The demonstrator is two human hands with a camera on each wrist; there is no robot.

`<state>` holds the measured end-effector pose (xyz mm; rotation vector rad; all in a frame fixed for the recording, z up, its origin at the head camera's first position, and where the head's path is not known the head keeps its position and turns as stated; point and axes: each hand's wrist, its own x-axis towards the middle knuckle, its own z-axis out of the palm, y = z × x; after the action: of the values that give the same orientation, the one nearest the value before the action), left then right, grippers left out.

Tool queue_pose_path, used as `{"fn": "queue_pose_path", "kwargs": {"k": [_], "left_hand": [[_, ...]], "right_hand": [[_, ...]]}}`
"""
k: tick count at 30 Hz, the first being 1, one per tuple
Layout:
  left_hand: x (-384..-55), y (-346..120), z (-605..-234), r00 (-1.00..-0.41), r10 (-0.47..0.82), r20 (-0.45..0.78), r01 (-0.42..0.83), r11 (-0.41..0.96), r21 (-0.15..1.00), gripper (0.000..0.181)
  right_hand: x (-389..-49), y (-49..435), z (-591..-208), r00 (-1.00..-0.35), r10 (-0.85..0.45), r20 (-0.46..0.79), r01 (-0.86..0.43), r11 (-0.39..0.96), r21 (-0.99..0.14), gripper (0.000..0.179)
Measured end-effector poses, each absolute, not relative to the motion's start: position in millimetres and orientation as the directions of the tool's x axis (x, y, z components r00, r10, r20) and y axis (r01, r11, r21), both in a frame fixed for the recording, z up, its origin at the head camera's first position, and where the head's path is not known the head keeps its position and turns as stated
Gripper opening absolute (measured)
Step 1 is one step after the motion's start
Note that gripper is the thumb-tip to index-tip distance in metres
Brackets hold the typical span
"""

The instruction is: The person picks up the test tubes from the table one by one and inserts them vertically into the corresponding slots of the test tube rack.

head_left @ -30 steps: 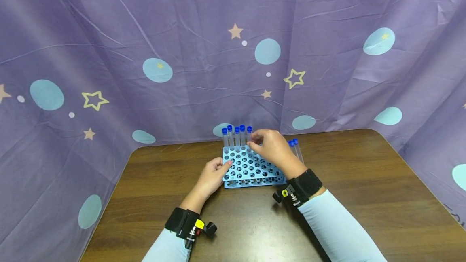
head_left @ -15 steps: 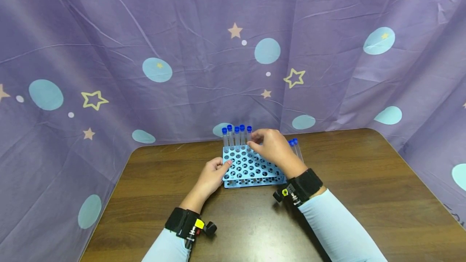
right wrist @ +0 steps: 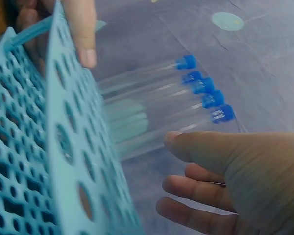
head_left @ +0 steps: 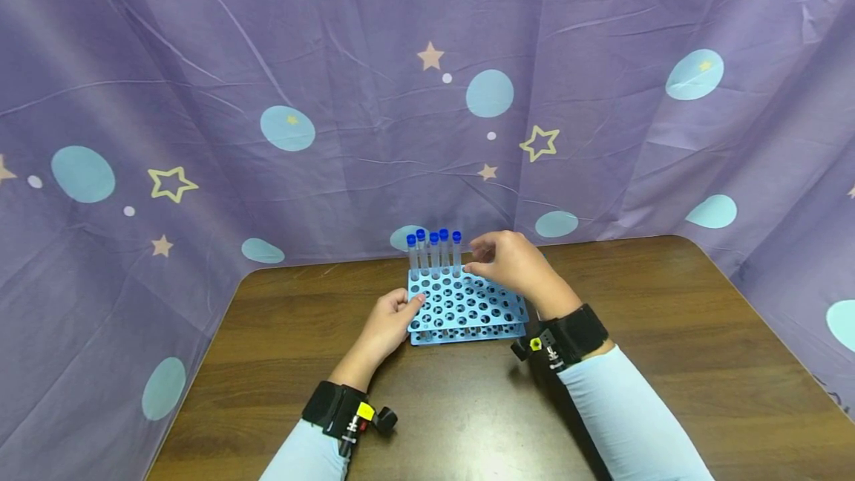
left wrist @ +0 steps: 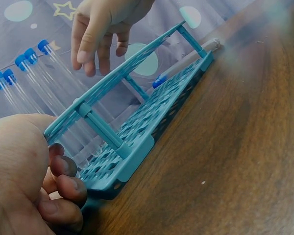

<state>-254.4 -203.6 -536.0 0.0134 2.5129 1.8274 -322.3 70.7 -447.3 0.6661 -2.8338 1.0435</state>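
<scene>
Head view: a light-blue, perforated plastic two-tier rack (head_left: 467,310) stands near the middle of the far edge of a brown wooden surface (head_left: 454,407), before a purple patterned cloth (head_left: 361,43). A person's left hand (head_left: 390,320) grips the rack's left end, fingers curled round it and thumb on the upper tier. Five slim, clear tubes with blue caps (head_left: 434,254) stand in the rack's far-left corner. Just beside the rightmost of them hovers the right hand (head_left: 510,262), its fingers parted and holding nothing.

A sideways brush of the right thumb could jar that nearest tube, and a tug from the left hand would likely shake all five. Anything loose behind the rack might roll toward the surface's far edge if the right wrist swings low and nudges it.

The left wrist view alone reveals such a piece: a capped clear tube (left wrist: 186,62) lying beyond the rack, out of sight in the head view. It also shows the left fingers bent beneath the upper tier. From the right wrist, the thumb tip overlaps a standing tube; whether the two touch, one cannot tell.
</scene>
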Motion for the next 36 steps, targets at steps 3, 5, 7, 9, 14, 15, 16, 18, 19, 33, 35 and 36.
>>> {"fn": "queue_pose_path", "kwargs": {"k": [3, 5, 7, 9, 14, 15, 16, 18, 19, 33, 35, 36], "left_hand": [[-254.6, -203.5, -536.5, -0.999, 0.027, -0.029, -0.019, 0.304, 0.953, 0.039], [-254.3, -203.2, -536.3, -0.999, 0.025, -0.032, -0.023, 0.302, 0.953, 0.040], [-253.8, -202.6, -535.8, -0.999, 0.024, -0.033, -0.024, 0.300, 0.954, 0.041], [-253.6, -202.2, -535.5, -0.999, 0.024, -0.035, -0.026, 0.299, 0.954, 0.041], [-254.8, -202.1, -536.4, -0.999, 0.027, -0.038, -0.028, 0.302, 0.953, 0.040], [-254.9, -202.1, -536.4, -0.999, 0.026, -0.038, -0.028, 0.304, 0.952, 0.040], [-254.9, -201.9, -536.2, -0.999, 0.025, -0.036, -0.027, 0.307, 0.951, 0.040], [-255.0, -201.8, -535.9, -0.999, 0.024, -0.036, -0.027, 0.307, 0.951, 0.040], [-255.0, -201.8, -535.8, -0.999, 0.024, -0.036, -0.027, 0.309, 0.951, 0.040], [-255.9, -204.3, -537.5, -0.999, 0.033, -0.041, -0.029, 0.324, 0.945, 0.040], [-255.9, -204.0, -537.9, -0.998, 0.030, -0.049, -0.036, 0.319, 0.947, 0.039], [-255.8, -203.7, -537.8, -0.998, 0.027, -0.051, -0.040, 0.315, 0.948, 0.039]], "right_hand": [[-323.0, 76.7, -443.0, -0.906, -0.379, 0.189, -0.411, 0.679, -0.609, 0.044], [-323.3, 80.0, -440.7, -0.903, -0.387, 0.185, -0.415, 0.675, -0.610, 0.045], [-323.6, 83.2, -438.6, -0.902, -0.393, 0.177, -0.414, 0.674, -0.612, 0.046], [-324.2, 86.5, -437.3, -0.904, -0.394, 0.165, -0.407, 0.675, -0.616, 0.046], [-324.9, 96.7, -432.7, -0.909, -0.389, 0.148, -0.390, 0.672, -0.630, 0.045], [-325.0, 99.0, -431.5, -0.911, -0.385, 0.145, -0.385, 0.673, -0.632, 0.044], [-324.9, 101.2, -430.2, -0.914, -0.381, 0.137, -0.376, 0.673, -0.637, 0.044], [-324.9, 105.7, -428.1, -0.921, -0.370, 0.123, -0.357, 0.677, -0.644, 0.044], [-324.8, 108.2, -427.3, -0.923, -0.367, 0.117, -0.351, 0.677, -0.647, 0.044], [-323.8, 138.1, -427.6, -0.938, -0.328, 0.113, -0.323, 0.709, -0.627, 0.042], [-324.1, 140.8, -427.8, -0.938, -0.327, 0.113, -0.323, 0.714, -0.622, 0.041], [-324.5, 142.1, -428.0, -0.939, -0.325, 0.114, -0.323, 0.717, -0.618, 0.041]]}}
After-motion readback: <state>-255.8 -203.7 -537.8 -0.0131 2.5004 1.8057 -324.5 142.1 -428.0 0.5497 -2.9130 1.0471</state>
